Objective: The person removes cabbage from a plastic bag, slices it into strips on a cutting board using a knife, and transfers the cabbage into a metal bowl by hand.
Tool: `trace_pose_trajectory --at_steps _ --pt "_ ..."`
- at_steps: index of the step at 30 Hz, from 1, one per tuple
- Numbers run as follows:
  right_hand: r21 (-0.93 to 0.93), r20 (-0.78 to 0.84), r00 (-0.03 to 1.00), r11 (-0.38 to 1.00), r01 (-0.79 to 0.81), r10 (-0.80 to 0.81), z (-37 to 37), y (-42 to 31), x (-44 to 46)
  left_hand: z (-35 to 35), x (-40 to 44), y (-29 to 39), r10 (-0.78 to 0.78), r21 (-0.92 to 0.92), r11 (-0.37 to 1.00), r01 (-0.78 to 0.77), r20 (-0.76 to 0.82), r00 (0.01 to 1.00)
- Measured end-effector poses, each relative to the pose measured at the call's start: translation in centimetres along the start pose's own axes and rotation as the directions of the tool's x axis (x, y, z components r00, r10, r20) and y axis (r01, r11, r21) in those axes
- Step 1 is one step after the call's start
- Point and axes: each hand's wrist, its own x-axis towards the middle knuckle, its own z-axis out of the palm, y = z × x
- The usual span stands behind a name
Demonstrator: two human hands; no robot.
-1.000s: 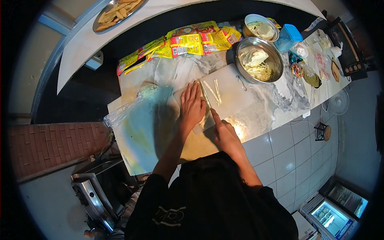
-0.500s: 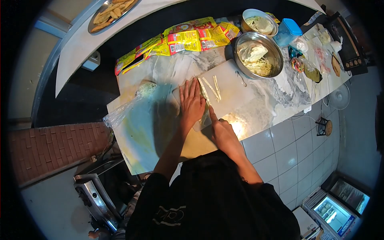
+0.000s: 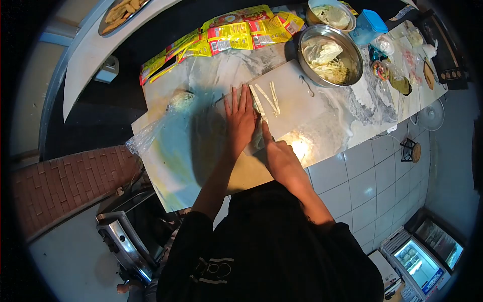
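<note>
Over the pale cutting board [image 3: 297, 103], your left hand [image 3: 241, 123] lies flat, fingers long and close together, bearing on the board's left part; likely laid so to stop whatever is beneath from sliding. Your right hand [image 3: 284, 160] is curled closed around what looks like a knife [image 3: 257, 117], index finger stretched forward, probably to steer it. Blade mostly lost between the hands, so its exact line is hard to tell. One pale strip [image 3: 258, 104] just beside your left hand; two more strips [image 3: 276, 98] to its right, near each other at their lower ends, perhaps set off there to leave your hands room.

Steel bowl [image 3: 353, 63] at the board's far right corner, pale leafy heap [image 3: 322, 53] inside, placed within reach. Behind it, a second bowl [image 3: 353, 24] and a blue container [image 3: 368, 29]. Yellow packets [image 3: 231, 38] line the back, out of your way. Clear plastic [image 3: 148, 133] crumpled to your left.

Counter [image 3: 362, 105] marble-patterned, light glaring near its front edge. Around you: brickwork [image 3: 75, 181] at left, metal appliance [image 3: 126, 246] below, pale floor tiles [image 3: 362, 176], small stool [image 3: 413, 152], lit chiller [image 3: 415, 269] at lower right
</note>
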Motion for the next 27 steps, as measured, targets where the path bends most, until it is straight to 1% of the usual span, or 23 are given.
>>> trace_pose_trajectory --at_steps 1,2,4,5,6,7,10,12,13,15,19,22,23,24,25,27 --pt "0.006 0.006 1.000 1.000 -0.003 0.003 -0.1 0.0 -0.1 -0.1 0.0 0.1 -0.019 -0.047 0.999 0.019 -0.002 1.000" --pt "0.009 0.017 1.000 1.000 -0.010 0.010 -0.1 0.0 -0.3 -0.1 -0.1 0.1 -0.018 -0.047 0.999 0.018 0.007 1.000" --pt "0.016 0.028 0.999 1.000 -0.024 0.023 -0.3 0.2 -0.1 0.3 -0.1 0.0 -0.006 -0.140 0.990 0.003 -0.020 1.000" --pt "0.030 -0.004 1.000 1.000 0.000 0.000 -0.3 0.2 0.4 0.4 -0.1 -0.1 -0.001 -0.140 0.990 0.000 -0.009 1.000" --pt "0.042 -0.040 0.999 0.999 0.026 -0.024 -0.2 0.3 0.5 0.5 0.0 -0.3 0.014 -0.109 0.994 -0.016 -0.026 1.000" --pt "0.048 -0.041 0.999 0.999 0.020 -0.018 0.0 0.4 0.3 0.6 0.0 -0.4 0.029 -0.078 0.996 -0.033 -0.044 0.999" --pt "0.036 -0.031 1.000 0.999 0.006 -0.005 0.2 0.6 -1.0 0.1 0.0 0.2 0.009 -0.113 0.993 -0.017 -0.073 0.997" --pt "0.091 0.090 0.992 0.992 -0.092 0.084 -0.4 0.5 -1.9 0.2 0.0 0.1 0.013 -0.092 0.996 -0.021 -0.085 0.996" --pt "0.092 0.095 0.992 0.991 -0.095 0.086 0.0 0.8 -1.7 0.4 0.0 0.1 0.022 -0.074 0.997 -0.029 -0.097 0.995" --pt "0.123 -0.045 0.999 0.992 0.027 -0.022 1.0 1.5 -0.9 0.6 0.0 0.0 0.018 -0.061 0.998 -0.024 -0.091 0.996" --pt "0.092 -0.068 0.998 0.996 0.021 -0.014 1.0 1.7 -1.2 0.5 0.2 0.3 0.001 -0.036 0.999 -0.004 -0.083 0.997" --pt "0.097 -0.028 1.000 0.995 0.001 0.002 1.2 1.7 -2.7 0.4 0.1 0.2 0.000 -0.066 0.998 -0.006 -0.079 0.997" --pt "0.085 0.013 0.999 0.996 -0.039 0.038 0.9 1.4 -2.7 0.5 0.1 0.1 -0.001 -0.065 0.998 -0.004 -0.074 0.997" --pt "0.071 0.051 0.996 0.994 -0.080 0.077 0.8 1.4 -2.8 0.8 0.1 0.1 -0.001 -0.033 0.999 -0.002 -0.084 0.996" --pt "0.073 0.051 0.995 0.994 -0.085 0.082 0.9 1.5 -2.4 1.1 0.1 0.1 0.001 -0.002 1.000 -0.001 -0.096 0.995" --pt "0.070 -0.042 0.999 0.998 0.004 -0.002 1.2 1.9 -1.6 1.4 0.0 0.1 0.008 -0.005 1.000 -0.008 -0.113 0.994"
